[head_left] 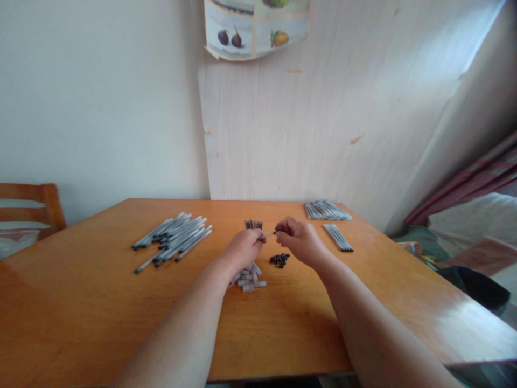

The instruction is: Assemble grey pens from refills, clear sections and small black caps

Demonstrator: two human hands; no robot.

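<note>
My left hand (247,247) is closed, pinching a short pale, translucent piece (269,234) that looks like a pen cap. My right hand (298,237) is closed too, its thumb and finger on a tiny black plug (275,233) at the end of that piece. Below the left hand lies a loose heap of translucent caps (250,280), partly covered by the wrist. A small cluster of black plugs (280,260) sits under the right hand. Behind the left hand, dark-tipped thin rods (254,223), perhaps pen refills, show only their far ends.
On the left of the wooden table (100,302) is a pile of grey pen barrels with black ends (173,237). At right lie a short row of similar pens (338,238) and, farther back, a larger stack (327,210). A wooden chair (50,207) stands at far left.
</note>
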